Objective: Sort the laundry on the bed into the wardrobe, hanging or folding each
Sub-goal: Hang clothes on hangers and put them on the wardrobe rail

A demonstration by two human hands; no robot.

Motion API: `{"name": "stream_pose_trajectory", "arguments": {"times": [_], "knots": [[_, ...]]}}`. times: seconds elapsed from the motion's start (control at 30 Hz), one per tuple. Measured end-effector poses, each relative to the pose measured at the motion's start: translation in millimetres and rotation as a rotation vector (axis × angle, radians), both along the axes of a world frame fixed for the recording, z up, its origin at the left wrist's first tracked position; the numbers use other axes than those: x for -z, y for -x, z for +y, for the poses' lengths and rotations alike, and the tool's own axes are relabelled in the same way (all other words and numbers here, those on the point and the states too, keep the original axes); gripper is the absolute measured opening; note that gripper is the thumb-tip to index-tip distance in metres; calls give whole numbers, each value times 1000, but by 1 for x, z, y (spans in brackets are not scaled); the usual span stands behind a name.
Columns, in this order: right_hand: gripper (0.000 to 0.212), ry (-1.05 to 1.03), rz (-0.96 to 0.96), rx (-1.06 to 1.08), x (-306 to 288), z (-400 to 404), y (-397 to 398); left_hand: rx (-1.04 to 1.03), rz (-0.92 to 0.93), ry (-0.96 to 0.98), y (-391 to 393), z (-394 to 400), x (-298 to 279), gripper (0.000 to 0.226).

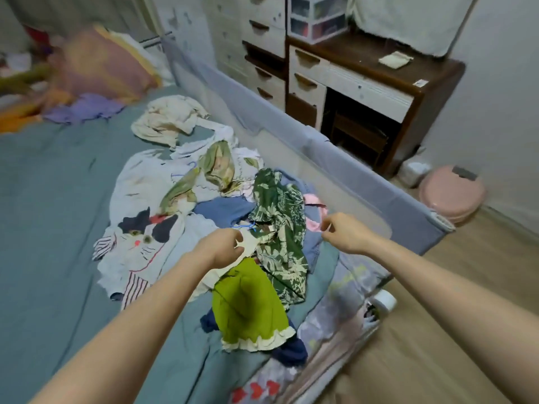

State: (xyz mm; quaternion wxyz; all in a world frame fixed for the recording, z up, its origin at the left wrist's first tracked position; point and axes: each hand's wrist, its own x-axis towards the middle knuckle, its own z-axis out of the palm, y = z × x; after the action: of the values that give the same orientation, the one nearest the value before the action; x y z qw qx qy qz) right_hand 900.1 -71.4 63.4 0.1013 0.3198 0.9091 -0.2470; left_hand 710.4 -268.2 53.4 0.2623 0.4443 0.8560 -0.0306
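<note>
The left hand (224,246) pinches a cream garment (248,246) to lift it from the pile, while the right hand (339,231) hovers, fingers loosely curled, empty.

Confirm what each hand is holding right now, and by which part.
Left hand pinches the cream edge of the lime-green garment, near its top. Right hand is loosely curled over the pile; whether it holds anything cannot be told.

Teal-sheeted bed (52,228): heaped laundry (221,205), perhaps 2 pillows (102,65).
</note>
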Motion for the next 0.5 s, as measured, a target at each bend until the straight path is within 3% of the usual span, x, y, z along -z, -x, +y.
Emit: {"name": "stream_pose_trajectory", "arguments": {"times": [0.23, 0.5], "knots": [[19, 118, -27, -182, 63, 58, 87, -451, -87, 30, 23, 0, 68, 38], [20, 246, -46, -242, 143, 74, 188, -690, -58, 38, 64, 12, 127, 39]]}}
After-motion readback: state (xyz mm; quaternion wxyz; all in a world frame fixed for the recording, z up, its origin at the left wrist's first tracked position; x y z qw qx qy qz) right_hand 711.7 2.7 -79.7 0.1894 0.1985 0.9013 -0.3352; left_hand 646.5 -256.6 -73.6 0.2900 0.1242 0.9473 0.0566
